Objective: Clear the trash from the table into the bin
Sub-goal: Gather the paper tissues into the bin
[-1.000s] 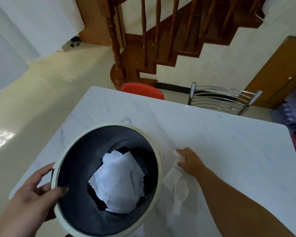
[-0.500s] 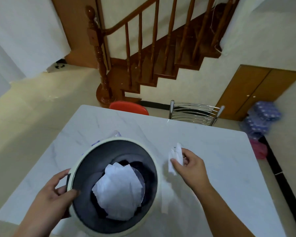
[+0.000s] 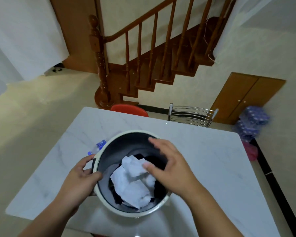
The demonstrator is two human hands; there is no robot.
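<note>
Table (image 3: 203, 159) of white marble pattern is being cleared. Bin (image 3: 109, 146), round with a pale rim, is being steadied over it by the left hand (image 3: 79, 178), whose grip is closed on the rim. The right hand (image 3: 169, 166), at the table half a second ago, is now being held over the bin with fingers spread, empty. Tissue (image 3: 135, 182) is lying inside, so that piece appears binned. A bottle (image 3: 97, 147) is left beside the bin; its blue label cannot be read.
</note>
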